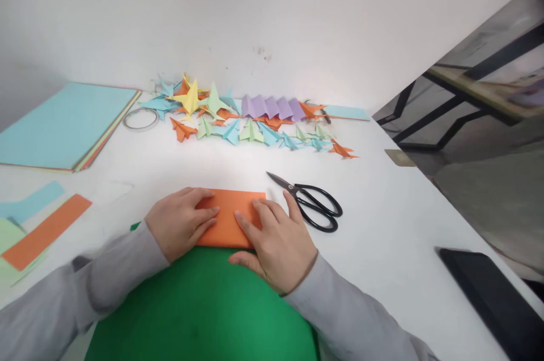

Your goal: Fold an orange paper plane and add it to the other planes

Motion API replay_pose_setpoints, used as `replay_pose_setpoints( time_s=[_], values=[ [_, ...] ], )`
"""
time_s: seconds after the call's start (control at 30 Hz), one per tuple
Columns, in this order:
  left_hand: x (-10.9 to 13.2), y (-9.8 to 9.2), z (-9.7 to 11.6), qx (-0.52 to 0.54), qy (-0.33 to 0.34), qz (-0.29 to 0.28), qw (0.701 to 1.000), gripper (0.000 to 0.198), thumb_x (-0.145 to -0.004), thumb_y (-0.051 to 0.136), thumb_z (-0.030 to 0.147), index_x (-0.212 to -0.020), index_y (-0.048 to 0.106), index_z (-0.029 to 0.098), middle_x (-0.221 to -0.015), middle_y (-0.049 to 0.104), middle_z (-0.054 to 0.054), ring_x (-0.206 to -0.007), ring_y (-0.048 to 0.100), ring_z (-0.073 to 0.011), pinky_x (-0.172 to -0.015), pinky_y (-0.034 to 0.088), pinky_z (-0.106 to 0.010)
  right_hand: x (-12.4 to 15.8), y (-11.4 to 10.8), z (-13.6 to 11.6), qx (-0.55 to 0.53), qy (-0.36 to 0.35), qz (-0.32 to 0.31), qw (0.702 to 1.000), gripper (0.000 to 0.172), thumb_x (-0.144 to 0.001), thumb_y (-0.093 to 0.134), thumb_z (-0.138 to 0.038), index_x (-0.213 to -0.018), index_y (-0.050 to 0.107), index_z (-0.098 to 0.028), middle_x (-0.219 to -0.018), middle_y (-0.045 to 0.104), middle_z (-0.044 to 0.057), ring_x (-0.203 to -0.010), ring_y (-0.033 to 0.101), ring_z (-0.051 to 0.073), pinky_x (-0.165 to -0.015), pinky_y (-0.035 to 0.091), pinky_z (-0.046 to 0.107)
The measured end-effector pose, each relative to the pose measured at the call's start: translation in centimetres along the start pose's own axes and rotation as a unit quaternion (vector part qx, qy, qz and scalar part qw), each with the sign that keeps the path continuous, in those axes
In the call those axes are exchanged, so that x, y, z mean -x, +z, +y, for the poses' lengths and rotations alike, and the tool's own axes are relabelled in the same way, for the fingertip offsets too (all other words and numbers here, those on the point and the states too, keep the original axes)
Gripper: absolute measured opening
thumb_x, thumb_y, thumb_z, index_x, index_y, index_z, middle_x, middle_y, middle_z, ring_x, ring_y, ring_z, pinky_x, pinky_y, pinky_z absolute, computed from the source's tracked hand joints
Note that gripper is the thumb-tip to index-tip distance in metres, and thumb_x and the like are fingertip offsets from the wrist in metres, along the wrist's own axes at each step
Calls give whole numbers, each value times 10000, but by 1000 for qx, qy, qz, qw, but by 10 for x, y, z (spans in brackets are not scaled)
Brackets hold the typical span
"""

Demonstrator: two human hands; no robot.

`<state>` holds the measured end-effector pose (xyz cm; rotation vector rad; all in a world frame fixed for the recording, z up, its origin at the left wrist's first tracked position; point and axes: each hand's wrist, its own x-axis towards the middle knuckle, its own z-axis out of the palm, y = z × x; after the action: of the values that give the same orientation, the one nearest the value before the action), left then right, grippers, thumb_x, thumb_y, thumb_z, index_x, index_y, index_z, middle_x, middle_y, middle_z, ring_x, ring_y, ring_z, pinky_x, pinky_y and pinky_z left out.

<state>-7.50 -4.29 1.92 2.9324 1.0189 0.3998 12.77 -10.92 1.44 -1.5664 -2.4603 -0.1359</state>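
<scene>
A folded orange paper rectangle point(229, 218) lies flat at the front of the white table, just beyond a green surface point(204, 304). My left hand point(181, 222) rests on the paper's left end, its fingers apart and lying on the sheet. On the right end lies my right hand point(278, 239), fingers spread, with the thumb at the paper's near edge. Neither hand is wrapped round anything. Black-handled scissors point(317, 205) lie to the right of the paper, beyond my right hand, points toward the upper left.
Folded paper shapes point(250, 131) and a purple pleated strip point(272, 107) line the wall. Coloured sheets point(63, 123), a wire coil point(140, 118) and an orange strip point(46, 232) are at left. A black device point(488, 293) lies at right.
</scene>
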Motion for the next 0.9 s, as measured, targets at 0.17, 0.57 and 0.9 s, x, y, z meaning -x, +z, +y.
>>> replay_pose_setpoints(
  time_s=[0.17, 0.57, 0.9],
  values=[
    [-19, -2, 3, -87, 6, -63, 994, 359, -867, 419, 395, -878, 691, 160, -845, 615, -84, -723, 577, -210, -604, 474, -350, 0, 0, 1, -7, 6, -23, 1000, 702, -741, 379, -698, -1195, 577, -200, -1081, 576, 195, -1006, 499, 339, -943, 237, 640],
    [-10, 15, -6, -147, 113, -9, 983, 606, -804, 320, 623, -1238, 523, 253, -1144, 545, -152, -830, 512, -241, -725, 374, -400, -1, 2, 12, -40, 17, -45, 998, 586, -840, 270, -617, -1204, 567, -268, -1073, 568, 139, -960, 487, 286, -936, 248, 579],
    [-12, 26, -13, -53, 193, -26, 979, 542, -877, 351, 453, -1371, 335, 231, -1409, 373, -119, -1329, 240, -263, -1070, 129, -493, -6, 9, 25, -103, 28, 0, 994, 501, -916, 215, -479, -1036, 670, -309, -969, 568, 83, -873, 456, 227, -860, 300, 424]
  ],
)
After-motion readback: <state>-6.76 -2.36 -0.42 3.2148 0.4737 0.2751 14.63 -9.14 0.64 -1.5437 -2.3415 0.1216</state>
